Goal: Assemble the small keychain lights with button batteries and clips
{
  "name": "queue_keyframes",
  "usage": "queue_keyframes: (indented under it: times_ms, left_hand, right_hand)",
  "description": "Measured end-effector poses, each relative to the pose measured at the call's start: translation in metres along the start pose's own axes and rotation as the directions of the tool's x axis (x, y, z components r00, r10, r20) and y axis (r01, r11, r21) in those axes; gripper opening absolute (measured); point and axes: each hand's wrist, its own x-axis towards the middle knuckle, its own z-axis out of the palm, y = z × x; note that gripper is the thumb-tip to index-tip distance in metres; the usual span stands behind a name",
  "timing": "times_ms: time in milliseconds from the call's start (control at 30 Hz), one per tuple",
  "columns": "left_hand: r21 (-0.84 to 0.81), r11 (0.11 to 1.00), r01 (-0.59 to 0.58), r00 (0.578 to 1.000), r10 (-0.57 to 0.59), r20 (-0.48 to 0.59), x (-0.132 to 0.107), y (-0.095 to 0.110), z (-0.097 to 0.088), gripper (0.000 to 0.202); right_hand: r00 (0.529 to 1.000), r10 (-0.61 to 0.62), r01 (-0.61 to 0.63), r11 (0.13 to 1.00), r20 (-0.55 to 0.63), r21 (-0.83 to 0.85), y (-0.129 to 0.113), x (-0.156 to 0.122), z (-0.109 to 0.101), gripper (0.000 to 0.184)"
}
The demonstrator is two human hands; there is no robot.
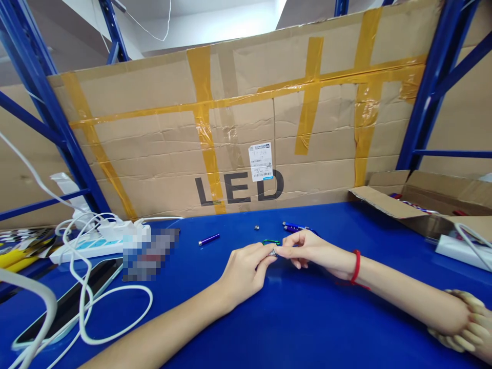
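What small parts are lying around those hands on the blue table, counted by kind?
Purple tubes: 2
Green clip: 1
Loose silver cap: 1
Silver piece pinched between left hand and right hand: 1
Total: 5

The blue desk [307, 318] stands between blue steel posts [426, 97]. Along its far edge a big brown cardboard sheet [154, 154], patched with yellow tape [202, 102] and printed "LED", closes the view under a pale, bright wall [215, 25]. A white power strip [88, 247] with looping cables lies at the left edge, and an open cardboard box [423, 197] at the right edge.
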Motion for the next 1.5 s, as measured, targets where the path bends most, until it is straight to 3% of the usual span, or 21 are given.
queue_keyframes:
  times_ms: [167, 433, 667, 933, 1133, 1267, 1500]
  left_hand:
    - [0.034, 0.999, 0.003, 1.000, -0.002, -0.014, 0.001, 0.000, 0.000, 0.024]
    - [-0.075, 0.995, 0.071, 0.997, -0.068, 0.038, 0.002, 0.003, -0.003, 0.024]
    - [-0.097, 0.983, 0.157, 0.987, -0.158, 0.003, 0.003, 0.005, -0.002, 0.020]
    - [-0.034, 0.966, 0.257, 0.966, -0.257, 0.018, 0.005, 0.009, -0.004, 0.018]
    - [-0.043, 0.961, 0.274, 0.961, -0.272, 0.050, 0.005, 0.009, -0.005, 0.016]
    - [-0.090, 0.965, 0.247, 0.963, -0.234, 0.132, 0.005, 0.008, -0.005, 0.015]
    - [-0.124, 0.967, 0.224, 0.951, -0.190, 0.243, 0.004, 0.006, -0.007, 0.016]
  right_hand:
    - [1.000, 0.011, -0.012, 1.000, 0.020, 0.023, 0.004, 0.001, 0.003, 0.044]
    - [1.000, -0.002, 0.002, 0.999, 0.014, 0.041, 0.005, 0.002, 0.005, 0.045]
    - [0.989, -0.102, 0.098, 0.994, -0.103, -0.043, 0.007, 0.005, 0.007, 0.039]
    - [0.920, -0.314, 0.270, 0.942, -0.235, -0.199, 0.009, 0.007, 0.001, 0.034]
    - [0.908, -0.377, 0.325, 0.909, -0.184, -0.260, 0.005, 0.004, -0.002, 0.030]
    - [0.910, -0.380, 0.337, 0.911, -0.165, -0.238, 0.004, 0.004, -0.003, 0.026]
    - [0.948, -0.299, 0.276, 0.942, -0.105, -0.190, 0.005, 0.004, -0.004, 0.027]
